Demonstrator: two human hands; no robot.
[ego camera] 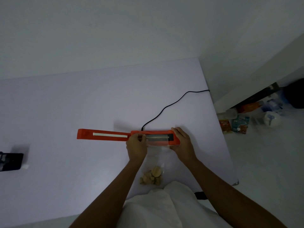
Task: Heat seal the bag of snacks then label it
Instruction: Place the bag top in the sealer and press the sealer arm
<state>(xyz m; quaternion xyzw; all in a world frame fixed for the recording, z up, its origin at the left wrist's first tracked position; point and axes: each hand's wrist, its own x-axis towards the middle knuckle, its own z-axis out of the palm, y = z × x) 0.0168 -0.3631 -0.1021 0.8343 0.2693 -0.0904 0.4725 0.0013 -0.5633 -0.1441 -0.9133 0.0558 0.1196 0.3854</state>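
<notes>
L hand grip pinches snack bag mouth, R hand grip holds other corner, stretching it flat across open heat sealer, prob. for a clean seal.

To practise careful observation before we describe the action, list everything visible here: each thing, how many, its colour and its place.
heat sealer: one, orange, open, table centre
power cord: one, black, from sealer to table's right edge
clear bag: one, transparent, mouth across the sealer
snack pieces: several, beige, bag's bottom
black device: one, table's left edge, type unclear
table: one, pale
packets and bottles: several, mixed colours, floor at right
garment: one, white, bottom centre
left hand: pinches bag's left corner
right hand: holds bag's right corner
</notes>
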